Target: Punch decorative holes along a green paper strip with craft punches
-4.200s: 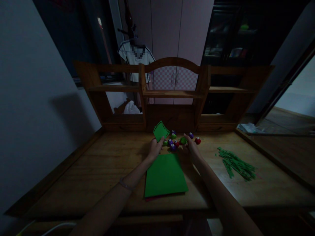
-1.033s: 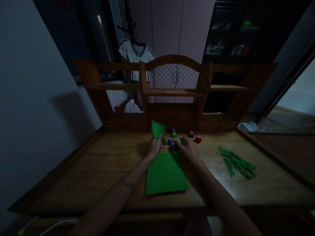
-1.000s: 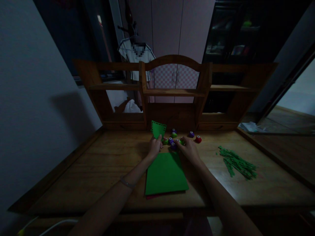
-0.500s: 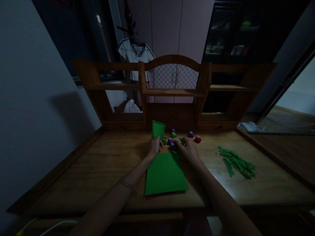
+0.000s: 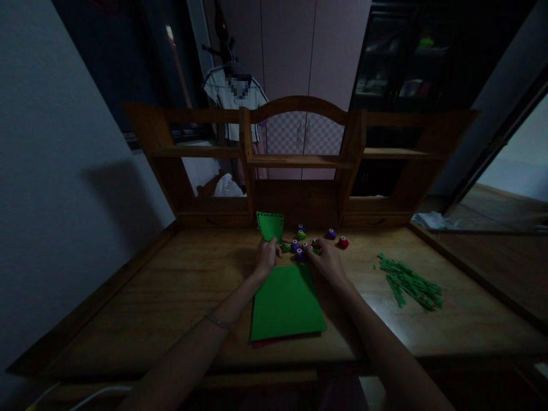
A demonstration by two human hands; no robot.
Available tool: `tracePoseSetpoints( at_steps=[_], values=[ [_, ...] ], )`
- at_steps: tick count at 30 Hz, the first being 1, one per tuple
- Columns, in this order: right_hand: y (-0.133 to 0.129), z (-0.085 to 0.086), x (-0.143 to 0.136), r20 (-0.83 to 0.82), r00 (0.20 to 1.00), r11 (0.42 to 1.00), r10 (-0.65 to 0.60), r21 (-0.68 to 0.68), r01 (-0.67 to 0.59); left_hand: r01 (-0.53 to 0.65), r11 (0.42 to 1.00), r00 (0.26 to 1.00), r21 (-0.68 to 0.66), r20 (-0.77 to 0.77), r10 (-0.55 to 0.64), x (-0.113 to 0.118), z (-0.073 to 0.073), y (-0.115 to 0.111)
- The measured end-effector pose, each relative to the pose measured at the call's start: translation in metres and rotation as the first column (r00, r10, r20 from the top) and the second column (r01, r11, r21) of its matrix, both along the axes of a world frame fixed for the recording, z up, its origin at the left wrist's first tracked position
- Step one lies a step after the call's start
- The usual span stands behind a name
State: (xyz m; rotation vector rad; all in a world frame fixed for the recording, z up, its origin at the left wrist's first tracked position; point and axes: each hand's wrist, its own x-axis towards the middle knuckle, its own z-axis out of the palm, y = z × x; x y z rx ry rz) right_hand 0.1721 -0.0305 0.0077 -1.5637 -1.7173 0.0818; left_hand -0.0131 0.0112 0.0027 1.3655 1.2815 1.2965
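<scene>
My left hand [image 5: 267, 255] pinches the lower end of a green paper strip [image 5: 270, 226], held upright and slightly curved, with a row of dark cut-out marks along its edges. My right hand [image 5: 329, 260] is closed among small craft punches with white tops, its thumb and fingers around a green punch [image 5: 316, 250], partly hidden. Close by are a purple punch [image 5: 299, 254], another green punch [image 5: 301, 234] and a red punch [image 5: 343, 242]. Below both hands lies a large green sheet [image 5: 287, 302], with a red edge showing beneath it.
On the right of the wooden desk [image 5: 184, 285] lies a pile of thin green paper strips [image 5: 411, 282]. A wooden shelf unit [image 5: 299, 161] rises along the desk's back edge. One purple punch [image 5: 331, 234] sits towards the back.
The green strip has tilted a little to the left and its face has turned more towards me. My right hand stays at the punches, and the view has shifted slightly.
</scene>
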Motion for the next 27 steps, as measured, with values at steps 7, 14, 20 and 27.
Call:
tracePoseSetpoints(
  at_steps=[7,14,20,27],
  values=[
    [0.0013,-0.0013,0.0012,0.008,1.000,1.000,0.001,0.002,-0.001,0.024,1.000,1.000,0.011,-0.019,-0.023,-0.0009,-0.0021,0.0010],
    [-0.0001,0.0006,0.0004,0.005,1.000,1.000,0.016,-0.015,-0.016,0.014,1.000,0.998,0.013,-0.062,-0.013,0.0001,-0.0035,0.0011],
    [0.0009,-0.0001,-0.0002,0.018,1.000,1.000,0.008,-0.029,-0.008,0.019,0.998,0.996,0.056,-0.086,-0.014,0.0004,-0.0030,0.0000],
    [0.0005,-0.0003,-0.0006,0.015,1.000,0.999,0.011,-0.054,-0.010,0.011,0.998,0.996,0.054,-0.093,-0.005,0.0004,-0.0016,0.0000]
  ],
)
